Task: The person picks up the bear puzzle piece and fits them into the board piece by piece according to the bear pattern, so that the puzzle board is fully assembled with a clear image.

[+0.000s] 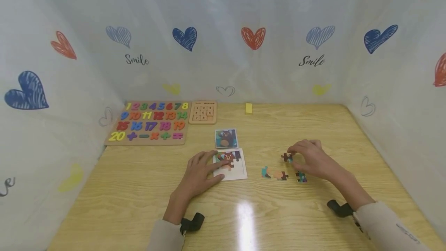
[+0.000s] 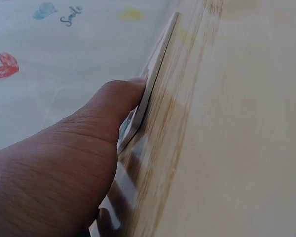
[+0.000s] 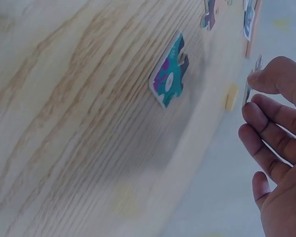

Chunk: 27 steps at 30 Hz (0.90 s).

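Note:
My left hand (image 1: pixel 200 171) rests on a square puzzle board (image 1: pixel 238 174), its fingers reaching across the partly filled bear picture. In the left wrist view, the thumb (image 2: pixel 118 96) touches the edge of the board (image 2: pixel 148 96). My right hand (image 1: pixel 311 160) pinches a brown puzzle piece (image 1: pixel 287 157) between thumb and fingers, raised over the table. Below that hand lies a teal and purple corner piece (image 1: pixel 301 177). Two more pieces lie between the hands: one teal and peach (image 1: pixel 266 172), the other peach and brown (image 1: pixel 281 175).
Behind the board lies a bear picture card (image 1: pixel 226 138). A colourful number board (image 1: pixel 150 123) and a wooden sliding number puzzle (image 1: pixel 203 112) sit at the back left. Near the rear edge is a yellow block (image 1: pixel 249 108). White curtains with hearts (image 1: pixel 223 65) surround the table.

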Available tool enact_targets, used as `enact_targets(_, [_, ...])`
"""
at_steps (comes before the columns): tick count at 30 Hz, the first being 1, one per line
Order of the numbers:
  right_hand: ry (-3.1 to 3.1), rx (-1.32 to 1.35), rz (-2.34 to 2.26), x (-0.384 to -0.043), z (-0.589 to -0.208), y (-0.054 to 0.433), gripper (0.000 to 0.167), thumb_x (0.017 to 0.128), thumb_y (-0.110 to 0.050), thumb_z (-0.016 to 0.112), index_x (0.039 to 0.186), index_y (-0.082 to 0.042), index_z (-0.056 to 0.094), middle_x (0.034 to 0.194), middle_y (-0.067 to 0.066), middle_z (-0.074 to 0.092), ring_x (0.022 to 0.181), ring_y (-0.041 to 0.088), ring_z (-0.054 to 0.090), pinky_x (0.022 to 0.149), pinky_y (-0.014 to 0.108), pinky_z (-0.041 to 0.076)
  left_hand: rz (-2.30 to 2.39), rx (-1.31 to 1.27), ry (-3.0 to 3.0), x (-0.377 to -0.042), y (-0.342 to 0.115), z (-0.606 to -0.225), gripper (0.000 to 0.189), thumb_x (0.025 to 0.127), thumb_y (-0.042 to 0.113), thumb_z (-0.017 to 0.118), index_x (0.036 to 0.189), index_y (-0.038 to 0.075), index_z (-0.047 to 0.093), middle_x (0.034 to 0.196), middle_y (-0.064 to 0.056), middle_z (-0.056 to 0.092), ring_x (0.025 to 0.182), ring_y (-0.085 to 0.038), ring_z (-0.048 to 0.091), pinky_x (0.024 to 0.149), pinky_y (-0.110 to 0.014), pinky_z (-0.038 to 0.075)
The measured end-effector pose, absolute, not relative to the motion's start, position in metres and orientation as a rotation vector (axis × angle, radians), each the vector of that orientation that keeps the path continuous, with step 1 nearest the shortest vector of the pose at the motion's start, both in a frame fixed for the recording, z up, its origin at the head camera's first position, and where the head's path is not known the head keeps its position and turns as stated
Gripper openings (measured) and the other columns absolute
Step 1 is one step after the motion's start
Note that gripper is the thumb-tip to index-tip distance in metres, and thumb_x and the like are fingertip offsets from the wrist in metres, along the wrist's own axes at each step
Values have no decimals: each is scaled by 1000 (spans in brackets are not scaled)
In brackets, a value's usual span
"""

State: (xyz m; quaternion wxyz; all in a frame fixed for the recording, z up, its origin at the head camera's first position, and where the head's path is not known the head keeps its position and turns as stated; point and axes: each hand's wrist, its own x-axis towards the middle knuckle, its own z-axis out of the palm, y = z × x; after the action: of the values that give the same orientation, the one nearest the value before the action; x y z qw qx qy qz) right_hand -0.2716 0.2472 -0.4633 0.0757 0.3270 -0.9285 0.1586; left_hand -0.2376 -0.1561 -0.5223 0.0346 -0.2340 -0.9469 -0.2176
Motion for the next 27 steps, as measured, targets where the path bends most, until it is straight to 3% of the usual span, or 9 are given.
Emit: enact_targets(27, [-2713,1115,436,-278,-456,207,28,78,-12,80,105,-7,73,102,4,69,97,26,61,88,55,33,-658,-746,-2890,-238,-157,-526,46,97,52,58,142,39,57,155,-3,38,140,-36,30,111,-62,22])
